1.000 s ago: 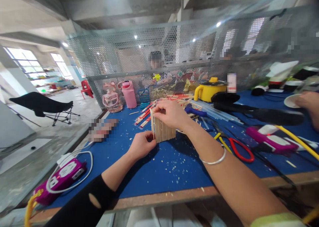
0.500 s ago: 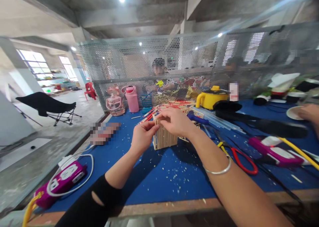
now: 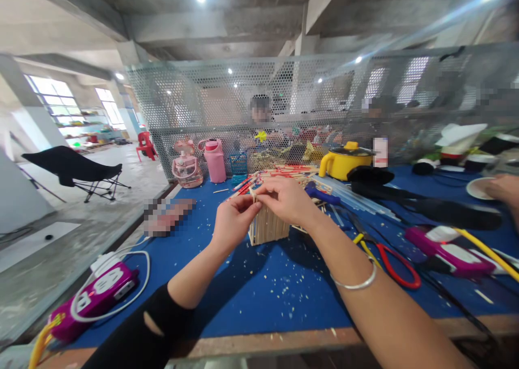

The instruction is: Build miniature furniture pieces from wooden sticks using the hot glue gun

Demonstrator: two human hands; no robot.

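A small box-like structure of thin wooden sticks (image 3: 271, 226) stands upright on the blue tabletop. At its upper left corner, my left hand (image 3: 234, 220) has thumb and fingers pressed together on the structure's edge. My right hand (image 3: 286, 199) reaches over the top and pinches at the same corner, touching my left fingertips; whatever small piece lies between its fingers is too hidden to tell. Behind the hands is a loose pile of red and pale sticks (image 3: 292, 170). A blue tool, perhaps a glue gun (image 3: 322, 194), lies just right of my right hand.
Purple power strips lie at left (image 3: 95, 299) and right (image 3: 450, 253). Red-and-yellow-handled pliers (image 3: 399, 266), clear sticks (image 3: 357, 199), a yellow pot (image 3: 348, 162) and a pink bottle (image 3: 214, 162) are around. Another person's hand (image 3: 505, 189) is at far right, before a mesh partition (image 3: 194, 99).
The fingertips of both hands have drawn closer together at the structure's top corner. The view has shifted slightly; the structure stays in place.
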